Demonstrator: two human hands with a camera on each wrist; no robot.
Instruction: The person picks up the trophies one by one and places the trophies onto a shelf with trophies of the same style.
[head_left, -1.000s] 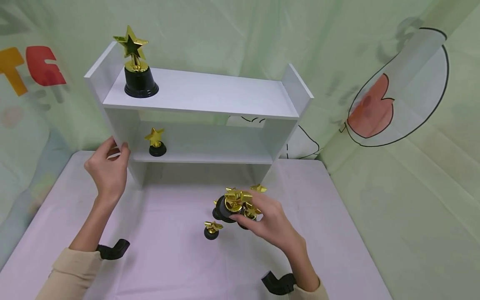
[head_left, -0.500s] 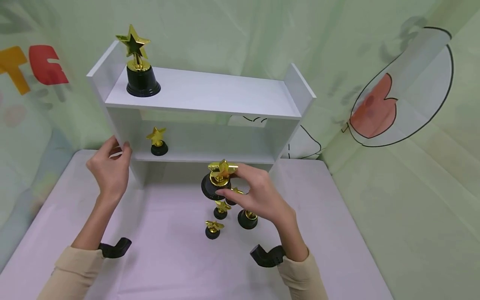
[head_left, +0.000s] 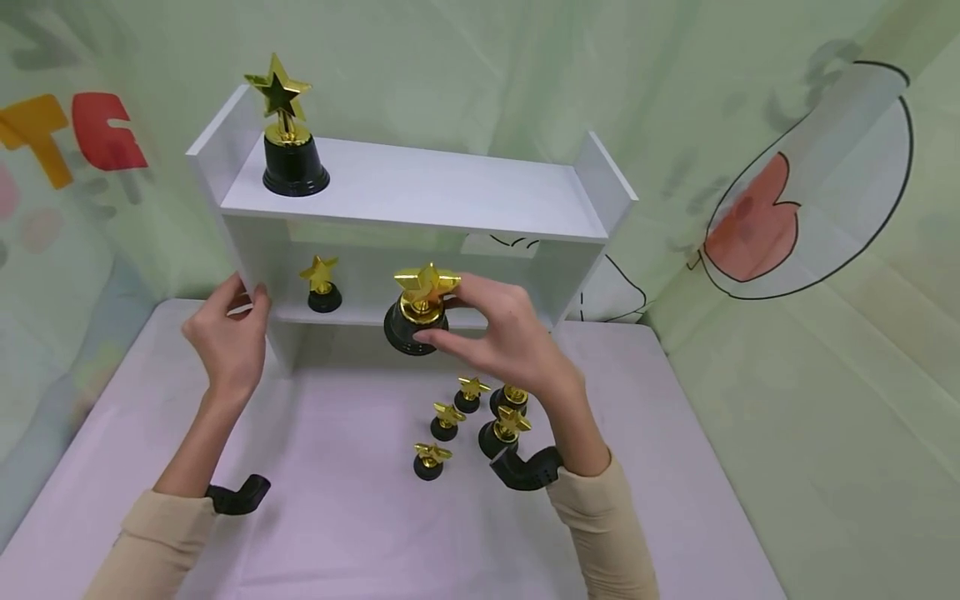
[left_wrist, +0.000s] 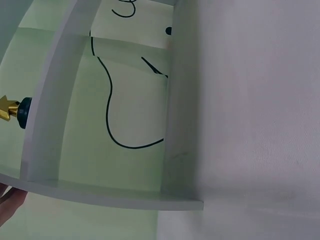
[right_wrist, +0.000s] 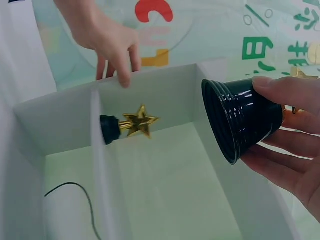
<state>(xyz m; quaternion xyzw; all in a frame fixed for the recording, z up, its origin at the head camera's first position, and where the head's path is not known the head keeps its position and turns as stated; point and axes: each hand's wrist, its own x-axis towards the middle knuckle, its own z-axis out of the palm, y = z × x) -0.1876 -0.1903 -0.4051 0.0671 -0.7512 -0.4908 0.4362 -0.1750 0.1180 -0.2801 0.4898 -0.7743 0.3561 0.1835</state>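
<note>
My right hand [head_left: 480, 329] grips a gold star trophy with a black base [head_left: 414, 315], tilted, in the air in front of the white shelf unit [head_left: 420, 196]. In the right wrist view the right hand [right_wrist: 287, 145] wraps the trophy's hollow black base [right_wrist: 237, 117]. My left hand [head_left: 228, 333] holds the front edge of the shelf's left side panel; the left hand [right_wrist: 107, 40] curls its fingers over that panel. A large star trophy [head_left: 288, 137] stands on the top board. A small star trophy [head_left: 321, 285] stands on the middle board, and the small trophy [right_wrist: 127, 124] shows there too.
Several small star trophies [head_left: 468, 421] stand grouped on the pale lilac table [head_left: 337, 517] below my right wrist. Green printed sheets hang behind and to the right. The left wrist view shows the shelf's side panel [left_wrist: 182, 125] against the table cover.
My right hand has lifted the trophy from the group on the table up and back, to the height of the middle board. My left hand has stayed on the shelf's side.
</note>
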